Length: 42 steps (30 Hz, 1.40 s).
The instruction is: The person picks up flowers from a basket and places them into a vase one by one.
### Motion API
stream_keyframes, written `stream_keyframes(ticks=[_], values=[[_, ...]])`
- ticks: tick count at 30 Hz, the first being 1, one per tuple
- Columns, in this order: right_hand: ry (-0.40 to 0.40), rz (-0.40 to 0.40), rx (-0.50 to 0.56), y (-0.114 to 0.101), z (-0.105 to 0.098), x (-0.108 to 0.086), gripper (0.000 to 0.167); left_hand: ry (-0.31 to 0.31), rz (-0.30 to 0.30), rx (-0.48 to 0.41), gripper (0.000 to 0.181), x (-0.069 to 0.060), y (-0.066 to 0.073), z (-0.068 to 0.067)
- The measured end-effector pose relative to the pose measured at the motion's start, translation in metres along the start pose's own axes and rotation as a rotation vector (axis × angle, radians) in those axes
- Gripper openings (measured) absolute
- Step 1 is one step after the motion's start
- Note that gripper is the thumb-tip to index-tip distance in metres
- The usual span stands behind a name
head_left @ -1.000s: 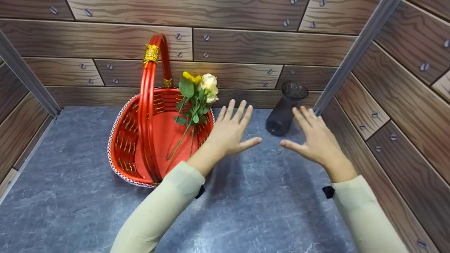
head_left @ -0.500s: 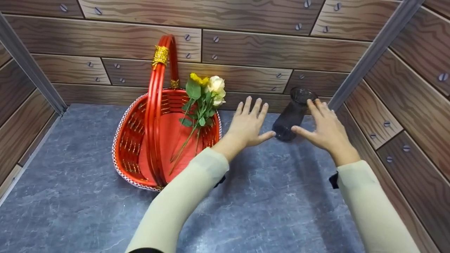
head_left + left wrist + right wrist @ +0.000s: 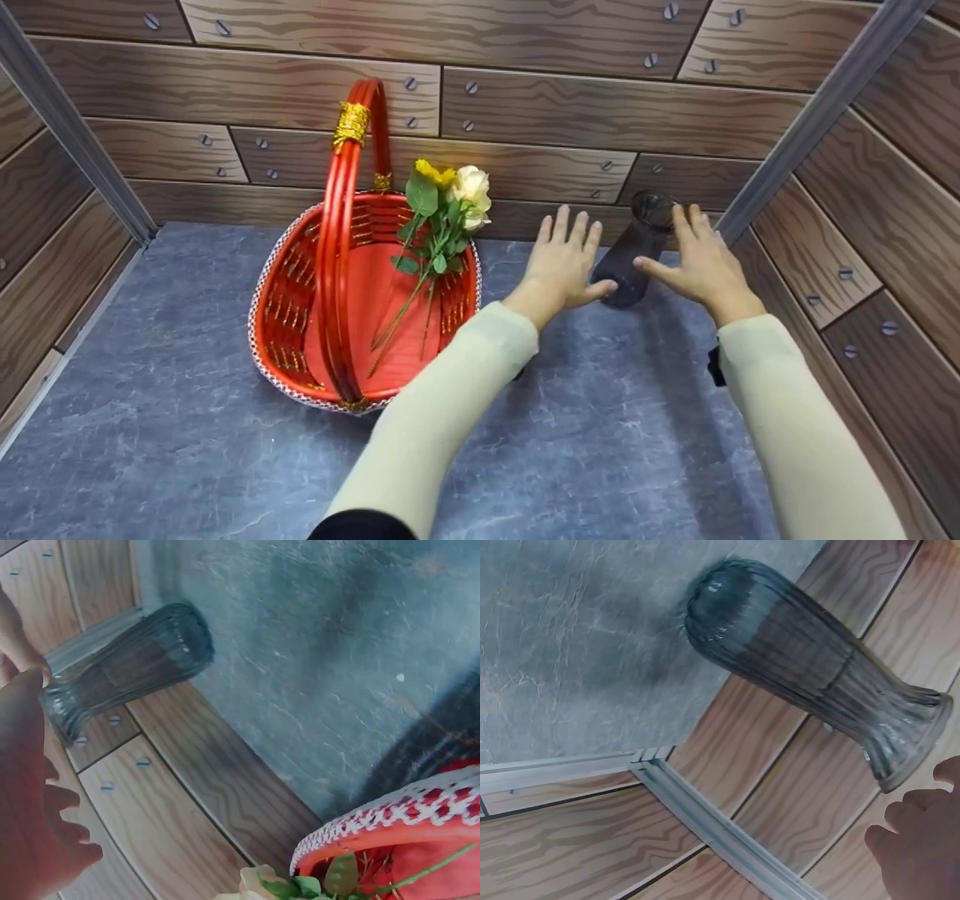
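Note:
A dark translucent vase [image 3: 626, 259] with a flared rim stands upright at the back right of the grey surface. My left hand [image 3: 559, 268] hovers to its left, fingers straight and spread, thumb toward the vase. On the other side, my right hand [image 3: 703, 264] is raised with straight fingers, its fingertips overlapping the vase's rim in the head view. The right wrist view shows a gap between the fingers and the glass vase [image 3: 810, 652]; whether the left thumb touches it, I cannot tell. Neither hand holds anything.
Left of the hands sits a red woven basket [image 3: 257, 322] with a tall arched handle [image 3: 345, 225]. A cream rose [image 3: 471, 187] and a yellow flower [image 3: 435, 172] lean in it, stems inside. Wood-patterned walls [image 3: 525, 109] enclose the grey surface [image 3: 165, 390].
Both hands have moved forward, closer to the vase, the left one also to the right. The head view has shifted, so the basket and vase appear farther right. The fingers remain straight.

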State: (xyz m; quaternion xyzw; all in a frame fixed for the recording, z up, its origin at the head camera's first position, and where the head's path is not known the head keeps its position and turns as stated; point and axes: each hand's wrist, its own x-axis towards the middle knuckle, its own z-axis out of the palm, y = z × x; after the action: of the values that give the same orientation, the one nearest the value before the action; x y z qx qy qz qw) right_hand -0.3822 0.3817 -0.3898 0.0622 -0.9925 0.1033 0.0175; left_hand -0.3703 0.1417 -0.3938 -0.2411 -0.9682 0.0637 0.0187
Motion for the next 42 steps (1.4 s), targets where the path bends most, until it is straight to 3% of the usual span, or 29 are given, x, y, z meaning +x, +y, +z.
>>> stream_keyframes(ticks=[9,18,25,34,42], values=[[-0.037,0.025,0.030,0.008,0.006,0.018,0.118,-0.019,-0.015,0.026,0.100,0.032,0.016,0.005],[-0.090,0.084,0.031,0.015,-0.003,0.031,0.119,-0.037,-0.005,0.075,0.100,0.056,0.025,-0.004],[-0.052,0.061,0.003,0.017,0.000,0.035,0.103,-0.040,0.022,0.063,0.098,0.064,0.029,-0.006],[-0.018,0.022,-0.033,0.025,0.002,0.033,0.092,-0.027,0.027,0.056,0.082,0.069,0.036,-0.003],[0.015,0.005,-0.007,0.026,0.004,0.032,0.085,-0.010,0.041,0.010,0.075,0.077,0.028,0.000]])
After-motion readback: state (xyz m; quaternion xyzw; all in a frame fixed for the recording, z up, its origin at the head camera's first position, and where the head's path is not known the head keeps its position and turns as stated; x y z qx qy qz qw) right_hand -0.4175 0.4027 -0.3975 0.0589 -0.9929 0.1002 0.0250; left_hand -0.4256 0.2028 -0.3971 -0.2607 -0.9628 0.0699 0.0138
